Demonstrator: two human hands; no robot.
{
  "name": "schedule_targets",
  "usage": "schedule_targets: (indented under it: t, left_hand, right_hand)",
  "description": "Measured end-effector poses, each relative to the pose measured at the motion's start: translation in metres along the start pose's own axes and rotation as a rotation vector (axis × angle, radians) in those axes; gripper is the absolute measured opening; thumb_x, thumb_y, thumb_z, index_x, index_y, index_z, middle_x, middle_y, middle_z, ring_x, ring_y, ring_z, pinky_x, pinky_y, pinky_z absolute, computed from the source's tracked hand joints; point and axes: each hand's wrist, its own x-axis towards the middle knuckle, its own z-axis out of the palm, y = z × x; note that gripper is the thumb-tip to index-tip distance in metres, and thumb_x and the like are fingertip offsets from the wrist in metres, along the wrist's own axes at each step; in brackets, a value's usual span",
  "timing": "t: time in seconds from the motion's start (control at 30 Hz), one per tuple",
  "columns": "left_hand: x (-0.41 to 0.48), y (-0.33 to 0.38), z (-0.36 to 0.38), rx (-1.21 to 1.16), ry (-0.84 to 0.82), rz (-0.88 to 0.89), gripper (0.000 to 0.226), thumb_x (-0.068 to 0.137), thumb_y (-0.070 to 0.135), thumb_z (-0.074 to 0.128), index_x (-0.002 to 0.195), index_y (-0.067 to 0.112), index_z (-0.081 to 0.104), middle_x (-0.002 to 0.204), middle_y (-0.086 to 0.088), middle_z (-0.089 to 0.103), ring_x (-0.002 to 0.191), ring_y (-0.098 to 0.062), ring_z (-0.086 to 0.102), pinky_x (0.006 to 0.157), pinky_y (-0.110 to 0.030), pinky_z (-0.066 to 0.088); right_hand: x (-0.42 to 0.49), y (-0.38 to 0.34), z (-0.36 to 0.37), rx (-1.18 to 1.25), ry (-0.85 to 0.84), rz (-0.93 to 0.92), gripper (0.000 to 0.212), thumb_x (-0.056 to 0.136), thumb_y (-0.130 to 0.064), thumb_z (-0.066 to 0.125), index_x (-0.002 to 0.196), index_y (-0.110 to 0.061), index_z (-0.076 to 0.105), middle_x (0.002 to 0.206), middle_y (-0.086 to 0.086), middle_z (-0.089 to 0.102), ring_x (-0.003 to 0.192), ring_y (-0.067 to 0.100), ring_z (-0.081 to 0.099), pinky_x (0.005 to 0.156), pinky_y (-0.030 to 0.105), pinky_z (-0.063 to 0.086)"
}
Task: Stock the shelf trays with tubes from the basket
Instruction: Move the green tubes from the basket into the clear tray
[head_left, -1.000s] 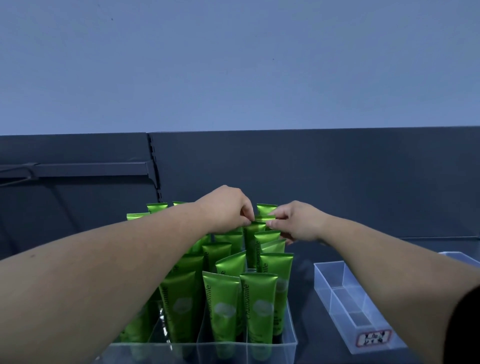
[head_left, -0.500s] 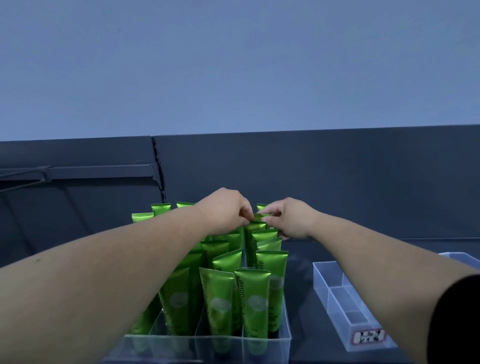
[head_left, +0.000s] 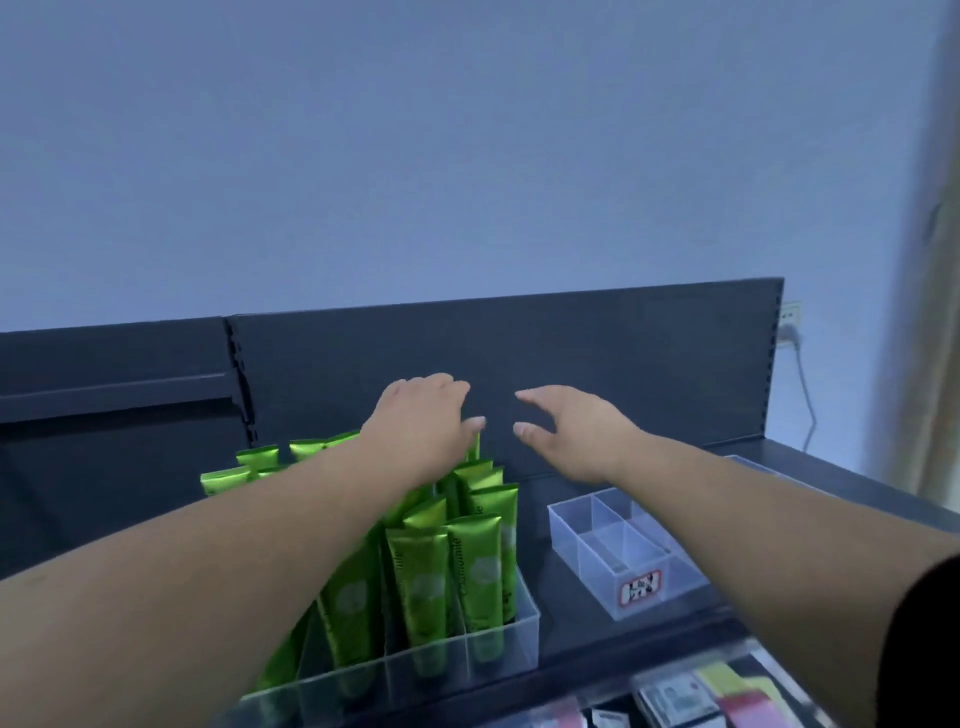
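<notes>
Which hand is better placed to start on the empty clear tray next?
Probably the right hand. It is open, holds nothing, and hovers just behind the empty clear tray. The left hand, also empty, hangs over the green tubes in the full tray.

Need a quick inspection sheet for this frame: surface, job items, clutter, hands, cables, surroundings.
Surface: dark shelf, bare strip between the two trays.
Job's things: clear divided tray packed with upright green tubes; second clear tray to its right, no tubes in it, red-bordered label on its front. Basket: nothing seen.
Clutter: mixed packaged goods on the level below, blurred.
Hands: left hand open above the rear tubes; right hand open, holding nothing, over the shelf behind the second tray.
Cables: one cable hanging from a wall socket at far right.
Surroundings: dark back panel, pale wall.
</notes>
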Motion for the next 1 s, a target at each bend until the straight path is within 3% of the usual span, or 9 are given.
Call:
schedule_targets:
  t: [0.13, 0.27, 0.7, 1.0]
  left_hand:
    - [-0.028, 0.022, -0.002, -0.013, 0.032, 0.067, 0.064, 0.098, 0.052, 0.028, 0.150, 0.015, 0.018, 0.157, -0.004, 0.019, 0.145, -0.022, 0.015, 0.118, -0.041, 0.010]
    - [-0.057, 0.047, -0.006, -0.065, 0.089, 0.166, 0.067, 0.098, 0.053, 0.028, 0.151, 0.015, 0.014, 0.158, -0.004, 0.015, 0.145, -0.023, 0.011, 0.118, -0.041, 0.005]
    - [-0.139, 0.185, 0.020, -0.351, -0.011, 0.508, 0.067, 0.098, 0.049, 0.035, 0.150, 0.014, 0.015, 0.158, -0.005, 0.014, 0.143, -0.025, 0.015, 0.116, -0.039, 0.016]
    - [-0.167, 0.325, 0.109, -0.361, -0.147, 0.548, 0.066, 0.097, 0.050, 0.037, 0.149, 0.014, 0.020, 0.156, -0.007, 0.022, 0.141, -0.024, 0.022, 0.114, -0.038, 0.024]
  right_hand:
    - [-0.050, -0.008, -0.010, -0.199, 0.070, 0.144, 0.060, 0.097, -0.056, 0.032, 0.151, -0.031, 0.021, 0.160, 0.002, 0.017, 0.147, 0.021, 0.014, 0.118, 0.044, 0.018]
    - [-0.108, -0.012, -0.016, -0.244, 0.123, 0.340, 0.060, 0.097, -0.057, 0.031, 0.151, -0.034, 0.019, 0.161, 0.000, 0.013, 0.147, 0.022, 0.011, 0.119, 0.047, 0.016]
    - [-0.292, 0.034, -0.027, -0.225, 0.158, 0.755, 0.059, 0.097, -0.055, 0.035, 0.150, -0.033, 0.022, 0.160, 0.002, 0.016, 0.146, 0.025, 0.018, 0.118, 0.044, 0.020]
    - [-0.403, 0.165, -0.014, -0.136, 0.044, 0.864, 0.062, 0.095, -0.056, 0.039, 0.150, -0.032, 0.024, 0.160, 0.003, 0.016, 0.146, 0.025, 0.017, 0.118, 0.042, 0.018]
